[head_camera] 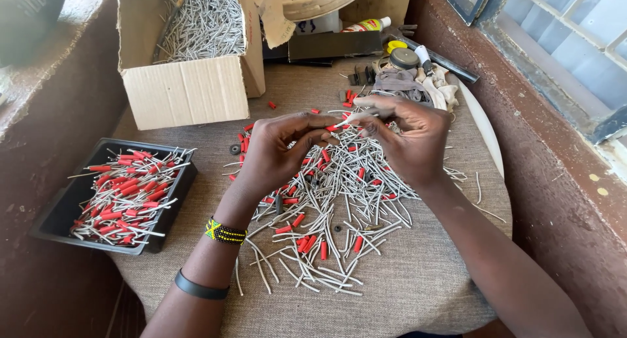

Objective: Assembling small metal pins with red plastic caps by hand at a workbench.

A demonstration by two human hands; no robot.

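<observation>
Left hand pinching a small red plastic sleeve, right hand fingertips closing on a thin grey wire meeting it, both hovering over loose grey wires on the beige cloth-covered table, black tray of sleeved wires sitting left.

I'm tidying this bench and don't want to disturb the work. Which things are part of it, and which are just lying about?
In use: left hand and right hand joining a red sleeve and grey pin; loose pile of pins; black tray; cardboard box.

Lying about: glue bottle; rags; black washer.
</observation>
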